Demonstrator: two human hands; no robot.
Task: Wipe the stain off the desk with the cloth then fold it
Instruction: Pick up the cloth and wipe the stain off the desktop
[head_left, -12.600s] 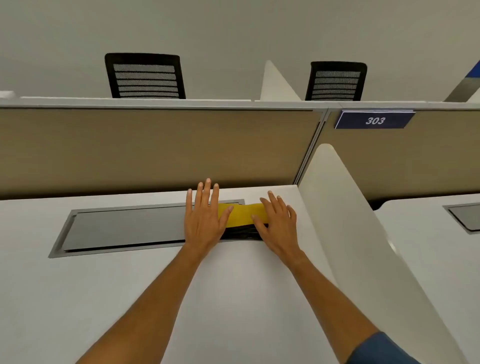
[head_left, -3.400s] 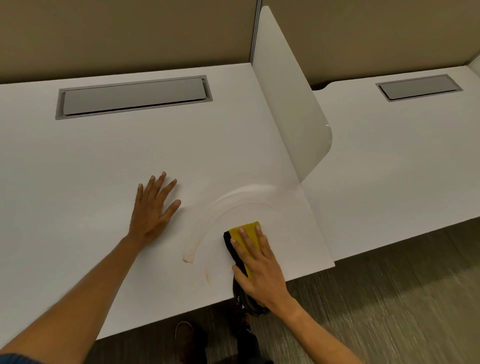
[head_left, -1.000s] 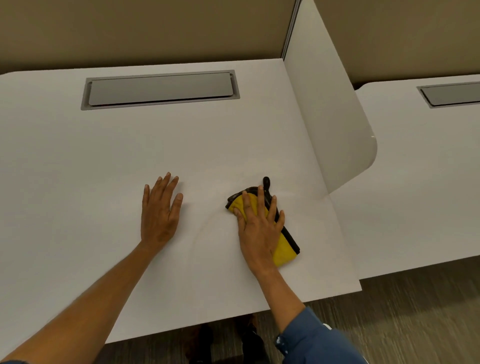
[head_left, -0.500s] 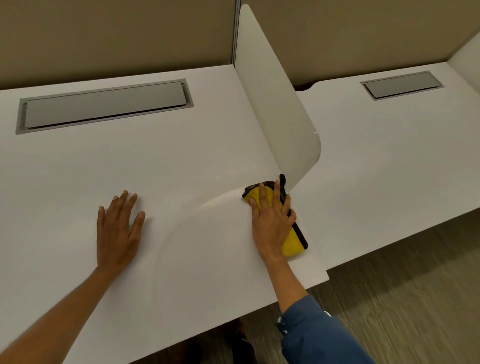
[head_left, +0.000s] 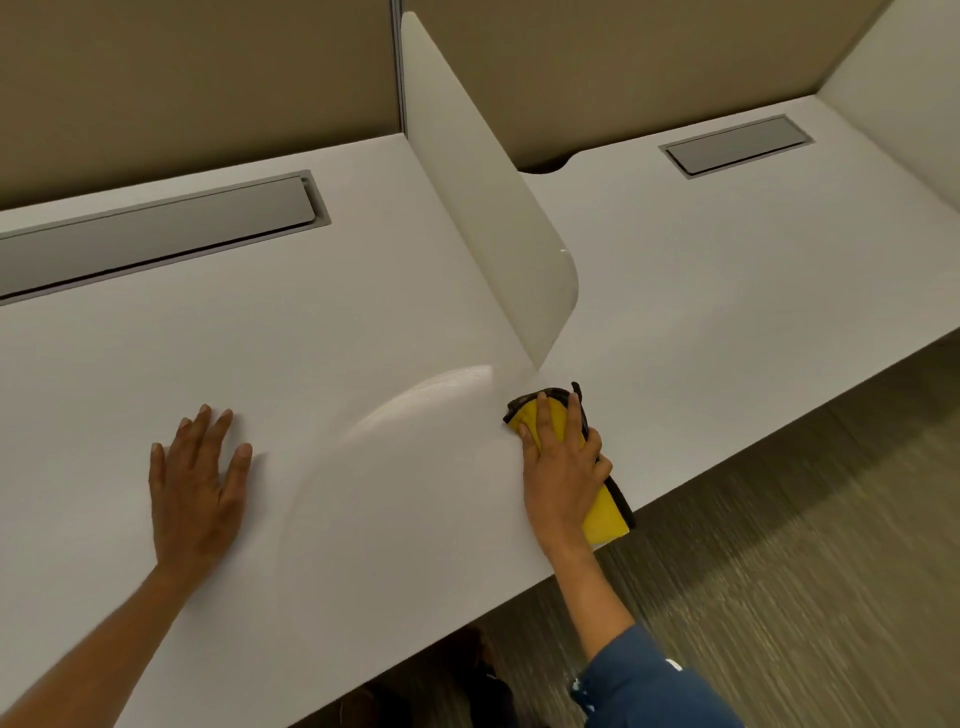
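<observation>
A yellow cloth with a dark edge (head_left: 602, 512) lies folded on the white desk (head_left: 332, 364), close to its right edge and just in front of the divider's lower tip. My right hand (head_left: 563, 467) presses flat on top of it, fingers pointing away from me. A faint curved wet streak (head_left: 415, 395) arcs across the desk to the left of the cloth. My left hand (head_left: 195, 483) rests flat on the desk further left, fingers spread, holding nothing.
A white curved divider (head_left: 483, 208) stands upright between this desk and the neighbouring desk (head_left: 727, 291). A grey cable hatch (head_left: 156, 228) is set into the back of my desk, another (head_left: 737, 145) in the neighbour's. Tan partition behind; carpeted floor (head_left: 805, 597) at front right.
My right hand has slid the cloth to the right, up to the desk's right edge by the divider. The brownish stain seen earlier has faded to a faint wet arc. My left hand stays planted.
</observation>
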